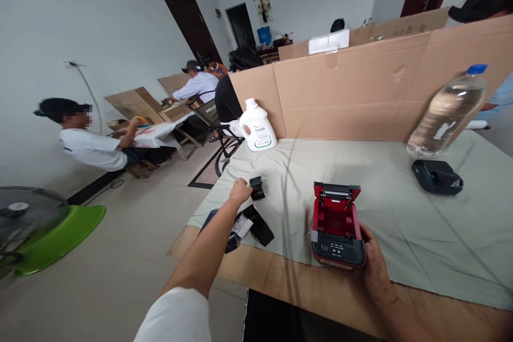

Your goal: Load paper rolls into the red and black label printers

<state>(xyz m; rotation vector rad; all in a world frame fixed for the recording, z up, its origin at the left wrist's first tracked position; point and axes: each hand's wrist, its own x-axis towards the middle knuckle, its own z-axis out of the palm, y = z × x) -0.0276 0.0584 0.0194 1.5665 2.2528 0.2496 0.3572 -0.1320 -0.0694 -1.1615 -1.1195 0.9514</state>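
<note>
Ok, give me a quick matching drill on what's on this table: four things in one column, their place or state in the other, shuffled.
1. red printer
2. white jug
3. clear bottle
4. small black part

a. blue cap, far right by the cardboard wall
b. lid open, right hand gripping its side
c. right at the left hand
d. standing near the wall's left end

Pairs: 1-b, 2-d, 3-a, 4-c
</note>
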